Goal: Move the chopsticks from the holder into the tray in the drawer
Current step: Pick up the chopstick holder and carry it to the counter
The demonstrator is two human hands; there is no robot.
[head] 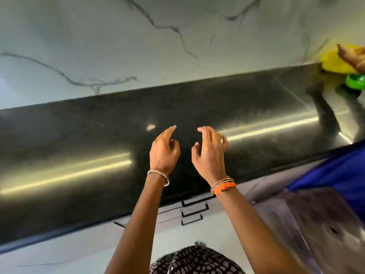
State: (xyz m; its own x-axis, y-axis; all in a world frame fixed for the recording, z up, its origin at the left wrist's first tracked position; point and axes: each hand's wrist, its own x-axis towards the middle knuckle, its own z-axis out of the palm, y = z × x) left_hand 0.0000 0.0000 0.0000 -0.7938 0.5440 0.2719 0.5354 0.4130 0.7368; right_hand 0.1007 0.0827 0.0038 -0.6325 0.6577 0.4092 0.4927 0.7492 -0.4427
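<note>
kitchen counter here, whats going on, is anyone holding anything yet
Nothing is held yet. The person's left hand and right hand hover empty, fingers loosely curled, over the black countertop. No chopsticks or holder are in view. The drawers below the counter edge look shut. Another person's hand is at the far right by something yellow.

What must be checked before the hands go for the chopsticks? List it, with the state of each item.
1. Left hand free: ok, nothing in it, fingers loosely spread above the black countertop.
2. Right hand free: ok, empty, fingers curled.
3. Chopstick holder located: not ok, no holder or chopsticks in view.
4. Drawer open with tray ready: not ok, the drawer fronts with black handles below the counter edge look shut; no tray visible.
5. Space on the right: cannot tell, another person's hand is near a yellow item and a green object at the far end.
</note>
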